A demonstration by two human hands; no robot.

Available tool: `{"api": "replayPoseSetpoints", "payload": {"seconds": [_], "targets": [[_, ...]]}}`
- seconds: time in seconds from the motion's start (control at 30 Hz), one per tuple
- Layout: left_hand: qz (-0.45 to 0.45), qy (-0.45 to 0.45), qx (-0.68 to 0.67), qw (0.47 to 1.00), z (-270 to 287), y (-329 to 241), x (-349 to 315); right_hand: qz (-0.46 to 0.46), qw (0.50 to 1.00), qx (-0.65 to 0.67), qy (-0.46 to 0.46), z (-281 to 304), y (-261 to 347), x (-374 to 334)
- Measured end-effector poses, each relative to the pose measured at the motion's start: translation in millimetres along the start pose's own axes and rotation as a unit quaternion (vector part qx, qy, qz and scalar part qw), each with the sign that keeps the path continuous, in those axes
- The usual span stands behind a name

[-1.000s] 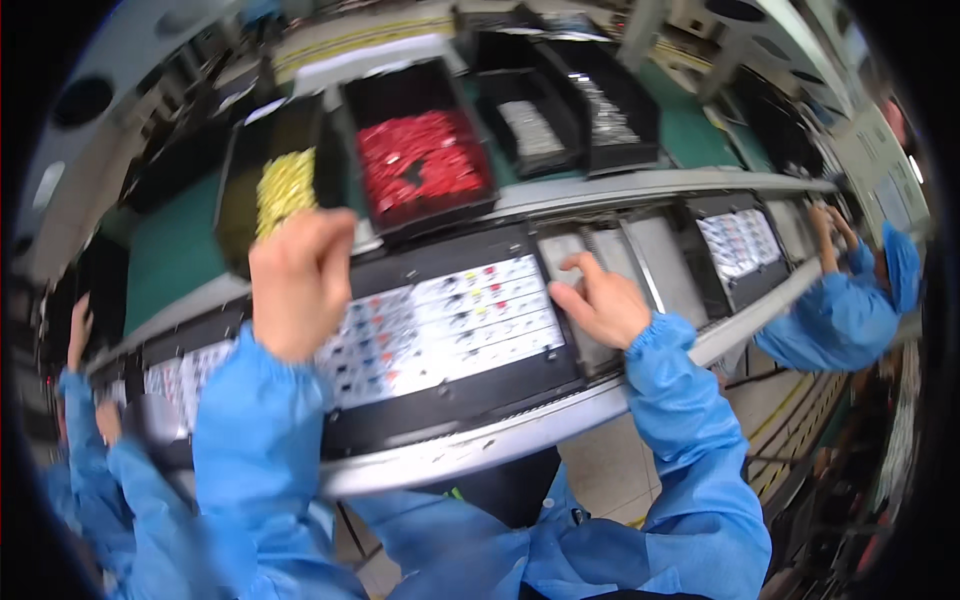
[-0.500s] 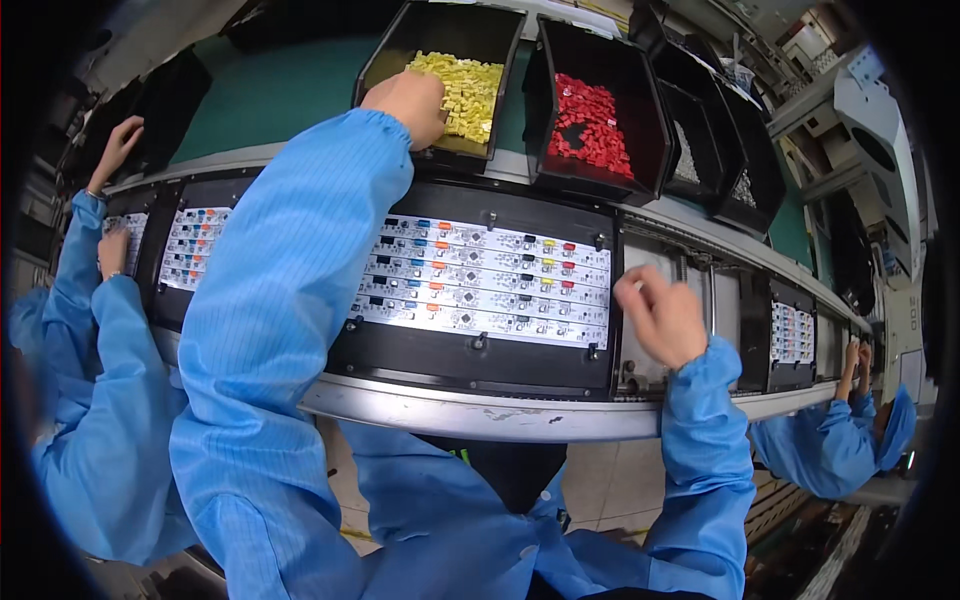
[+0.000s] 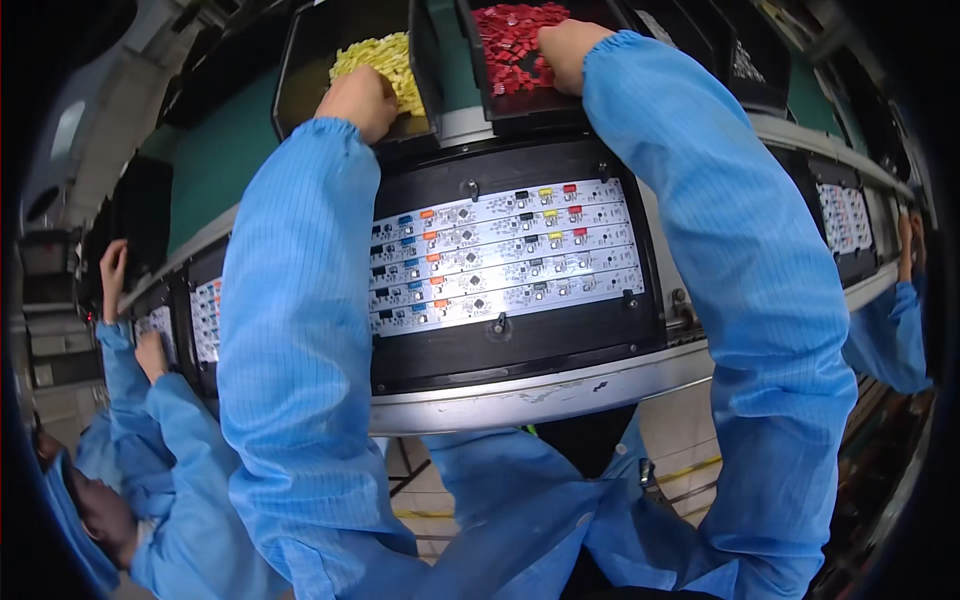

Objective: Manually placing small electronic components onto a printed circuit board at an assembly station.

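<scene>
My left hand (image 3: 358,102) reaches into a black bin of small yellow connectors (image 3: 385,58). Its fingers are curled down among the pieces, and the fingertips are hidden. In the neighbouring bin of red connectors (image 3: 515,35), my right hand (image 3: 573,52) is bent in with closed fingers; what they pinch, if anything, does not show. Below both hands lies a black fixture (image 3: 450,365) carrying several white circuit board strips (image 3: 500,290). The upper three strips bear black, yellow and red connectors at their right part; the lower two show none of those colours there. Orange and blue connectors sit further left.
More dark bins (image 3: 745,65) stand at the right along the green surface (image 3: 215,160). A metal rail (image 3: 530,395) edges the line nearest me. Co-workers in blue sleeves work at the left (image 3: 190,440) and far right (image 3: 890,340). Another loaded fixture (image 3: 845,215) lies to the right.
My right hand has moved from beside the fixture's right edge up into the red bin. My left hand stays at the yellow bin. The view has shifted.
</scene>
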State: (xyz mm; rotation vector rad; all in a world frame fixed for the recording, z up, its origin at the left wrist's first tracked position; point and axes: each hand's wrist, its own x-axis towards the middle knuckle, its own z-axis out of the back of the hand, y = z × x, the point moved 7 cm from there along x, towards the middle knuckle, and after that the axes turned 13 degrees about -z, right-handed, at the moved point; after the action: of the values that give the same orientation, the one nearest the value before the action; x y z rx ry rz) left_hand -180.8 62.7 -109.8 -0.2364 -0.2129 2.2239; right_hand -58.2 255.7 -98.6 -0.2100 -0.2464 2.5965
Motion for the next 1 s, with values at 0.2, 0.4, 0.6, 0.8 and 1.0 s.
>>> {"api": "replayPoseSetpoints", "payload": {"seconds": [0.2, 0.4, 0.6, 0.8, 1.0], "targets": [[0.006, -0.09, 0.107, 0.99, 3.9, 14.3, -6.4, 0.005, 0.988, 0.152, 0.001, 34.3, 15.2, -46.8], [-0.119, -0.293, 0.041, 0.948, 40.2, 33.7, -35.9, -0.053, 0.963, 0.263, -0.021, 5.2, 46.5, -9.8], [-0.18, -0.3, -0.064, 0.935, 45.6, -23.4, -70.6, -0.07, 0.955, 0.286, 0.017, -10.7, 48.3, 4.9], [-0.215, -0.293, -0.189, 0.912, 53.7, -74.7, -105.8, -0.083, 0.937, 0.339, -0.016, -9.2, 39.2, 9.2], [-0.156, -0.203, -0.31, 0.915, 44.0, -123.2, -129.8, -0.065, 0.925, 0.371, -0.041, 6.6, 35.8, -10.6]]}}
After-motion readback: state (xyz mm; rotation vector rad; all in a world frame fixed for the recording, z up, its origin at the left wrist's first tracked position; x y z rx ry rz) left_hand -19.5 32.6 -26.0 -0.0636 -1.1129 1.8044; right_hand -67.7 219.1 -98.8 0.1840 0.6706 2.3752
